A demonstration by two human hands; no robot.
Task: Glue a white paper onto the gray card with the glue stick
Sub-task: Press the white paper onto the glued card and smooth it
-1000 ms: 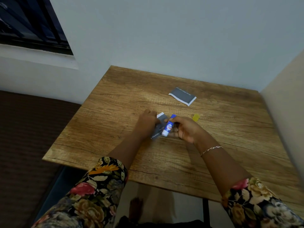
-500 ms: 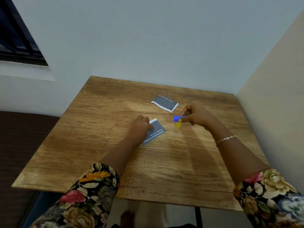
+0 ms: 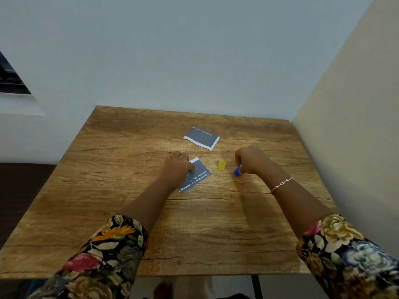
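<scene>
Left hand (image 3: 177, 167) presses flat on the near gray card (image 3: 197, 175), fingers spread narrow on its left part, pinning it to the wooden worktop (image 3: 194, 229). Right hand (image 3: 251, 159) has its fingers closed around the glue stick (image 3: 237, 171), blue end poking out low. Yellow cap (image 3: 221, 164) stands between the hands. Second gray card (image 3: 201, 138) lies further back.

Left hand (image 3: 179, 167) presses gray card (image 3: 197, 175); right hand (image 3: 251, 160) grips glue stick (image 3: 237, 171) (yellow cap (image 3: 221, 164) between).
</scene>
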